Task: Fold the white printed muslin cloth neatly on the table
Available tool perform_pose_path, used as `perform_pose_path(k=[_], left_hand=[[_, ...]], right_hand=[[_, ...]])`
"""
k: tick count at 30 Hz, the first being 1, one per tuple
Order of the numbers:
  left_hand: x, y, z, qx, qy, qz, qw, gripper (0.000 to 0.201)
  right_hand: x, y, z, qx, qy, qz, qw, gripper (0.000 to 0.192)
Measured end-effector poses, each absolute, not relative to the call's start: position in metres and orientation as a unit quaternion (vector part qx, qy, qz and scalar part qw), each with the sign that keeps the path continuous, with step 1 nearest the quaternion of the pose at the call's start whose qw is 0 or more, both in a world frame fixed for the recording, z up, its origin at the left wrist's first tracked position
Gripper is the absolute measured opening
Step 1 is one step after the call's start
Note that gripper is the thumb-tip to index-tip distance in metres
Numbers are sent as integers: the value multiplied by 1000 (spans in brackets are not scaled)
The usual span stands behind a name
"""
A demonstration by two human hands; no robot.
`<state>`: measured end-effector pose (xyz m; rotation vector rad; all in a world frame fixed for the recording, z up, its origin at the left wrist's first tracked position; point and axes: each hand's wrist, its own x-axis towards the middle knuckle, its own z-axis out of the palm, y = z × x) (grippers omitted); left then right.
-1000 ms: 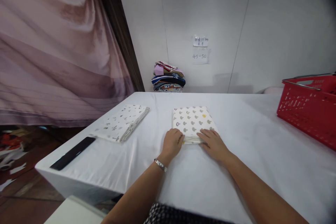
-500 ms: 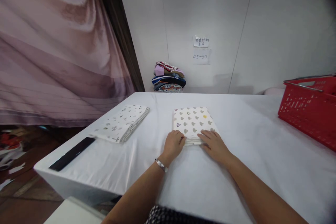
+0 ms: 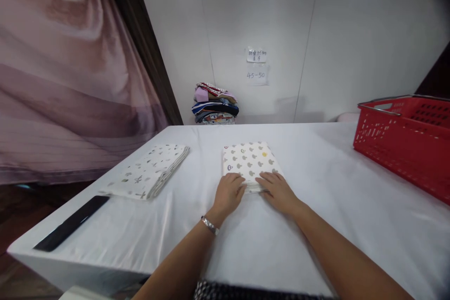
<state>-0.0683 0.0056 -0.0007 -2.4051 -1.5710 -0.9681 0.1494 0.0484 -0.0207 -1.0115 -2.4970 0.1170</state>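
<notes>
A folded white cloth printed with grey mushroom shapes and one yellow one lies before me on the white-covered table. At its near left corner, my left hand is closed on the edge, fingers on top and thumb in front. My right hand holds the near right part, its fingers over the top and its thumb against the stacked layers. The undersides of both hands are hidden. To the left lies another folded white cloth with small grey-green motifs, touched by neither hand.
The table has its left edge near a black flat strip. A red plastic basket with a metal handle stands at the right. Behind the table are a pile of folded fabrics and a wall. A pink curtain hangs at left.
The view has turned a little to the right, so everything appears shifted left and more of the basket shows. Both hands stay at the near edge of the mushroom-print cloth.
</notes>
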Motion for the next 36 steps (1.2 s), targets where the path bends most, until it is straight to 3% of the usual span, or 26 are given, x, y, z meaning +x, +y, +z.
perform_pose_path(k=[5, 9, 13, 18, 26, 33, 36], left_hand=[[-65, 10, -10, -810, -512, -283, 42, 11], [-69, 10, -14, -809, -508, -293, 46, 12], [-66, 10, -8, -803, -509, -309, 42, 14], [-55, 13, -1, -817, -491, -298, 49, 17], [-50, 17, -18, -830, -485, -271, 37, 16], [-50, 15, -16, -828, -482, -285, 29, 16], [-50, 15, -15, -826, -483, -289, 27, 17]], right_hand=[[153, 50, -19, -347, -899, 64, 260, 42], [166, 61, -20, -366, -846, 88, 378, 32], [177, 72, -23, -478, -726, 170, 465, 34], [180, 77, -28, -559, -633, 285, 454, 41], [185, 83, -38, -575, -632, 302, 422, 41], [179, 72, -30, -511, -712, 163, 453, 38], [175, 67, -25, -454, -776, 133, 418, 32]])
